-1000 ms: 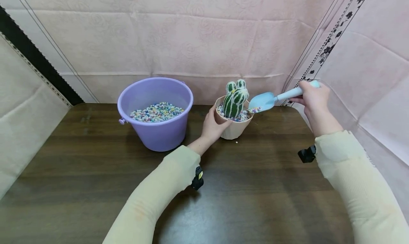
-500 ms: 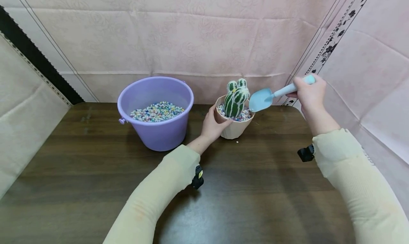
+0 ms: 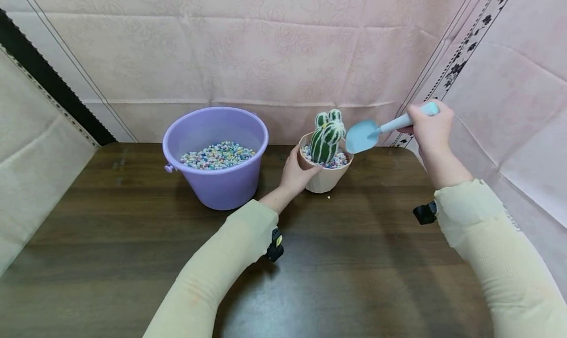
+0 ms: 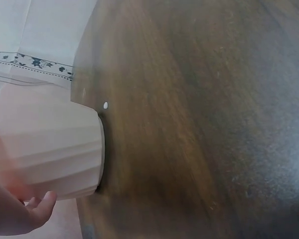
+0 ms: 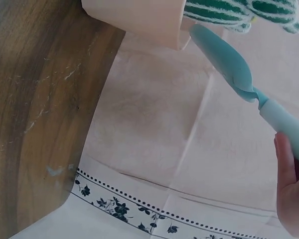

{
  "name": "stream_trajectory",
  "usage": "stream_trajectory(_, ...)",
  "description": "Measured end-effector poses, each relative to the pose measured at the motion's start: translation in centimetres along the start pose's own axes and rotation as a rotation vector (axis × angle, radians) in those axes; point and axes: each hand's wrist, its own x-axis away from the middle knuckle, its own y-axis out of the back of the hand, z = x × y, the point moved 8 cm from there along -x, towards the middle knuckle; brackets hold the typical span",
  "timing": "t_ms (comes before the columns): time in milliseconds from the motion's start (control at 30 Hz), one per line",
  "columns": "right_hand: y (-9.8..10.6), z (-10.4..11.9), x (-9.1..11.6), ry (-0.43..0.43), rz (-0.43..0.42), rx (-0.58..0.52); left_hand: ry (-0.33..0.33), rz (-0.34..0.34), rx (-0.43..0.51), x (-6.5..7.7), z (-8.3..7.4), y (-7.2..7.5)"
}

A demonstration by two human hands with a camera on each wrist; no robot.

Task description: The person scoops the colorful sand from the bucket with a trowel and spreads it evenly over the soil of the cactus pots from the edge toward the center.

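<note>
A pale beige flowerpot (image 3: 325,180) holds a green and white knitted cactus (image 3: 325,143) set in multicoloured beads (image 3: 337,160). My left hand (image 3: 296,174) grips the pot's left side, thumb across its front; the left wrist view shows fingers against the pot wall (image 4: 50,144). In my right hand (image 3: 430,126) is the handle of a light blue trowel (image 3: 362,136). Its blade tilts down at the pot's right rim, beside the cactus, and no beads show on it. The right wrist view has the blade (image 5: 226,62) tip at the pot's mouth.
Left of the pot stands a purple bucket (image 3: 221,188) partly filled with small multicoloured beads (image 3: 217,156). One white bead (image 3: 329,197) lies on the wooden table (image 3: 345,264) in front of the pot. Pale patterned cloth (image 3: 274,57) rises behind and at both sides.
The trowel's handle has risen and its blade has tipped more steeply; the beads on its tip are gone from it. My left hand and the pot have stayed in place.
</note>
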Motion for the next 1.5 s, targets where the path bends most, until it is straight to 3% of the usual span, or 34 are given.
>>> stream_trajectory(233, 1.3, 0.7, 0.0, -0.065, -0.045, -0.067, 0.030, -0.013, -0.084, 0.3, -1.1, 1.4)
stream_trajectory(500, 2.2, 2.4, -0.8, -0.126, -0.135, -0.244, -0.141, 0.035, -0.168, 1.6, -6.6, 4.5)
stream_trajectory(667, 0.6, 3.1, -1.6, -0.170, -0.157, -0.332, -0.203, 0.018, -0.181, 2.4, -9.7, 8.6)
stream_trajectory(833, -2.2, 3.8, -1.4, -0.177, -0.138, -0.369, -0.212, -0.032, -0.204, 2.7, -10.7, 13.8)
stream_trajectory(1000, -5.2, 4.5, -0.6, -0.160, -0.083, -0.369, -0.170, -0.069, -0.251, 2.5, -9.7, 18.5)
stream_trajectory(1200, -10.0, 4.5, 0.7, -0.145, 0.004, -0.335, -0.088, -0.101, -0.358, 2.7, -6.4, 23.5)
stream_trajectory(1367, -13.9, 3.8, 2.3, -0.135, 0.079, -0.294, -0.011, -0.116, -0.421, 3.2, -3.1, 26.4)
stream_trajectory(1500, -16.5, 3.0, 3.4, -0.107, 0.129, -0.250, 0.034, -0.088, -0.416, 3.5, -0.5, 27.4)
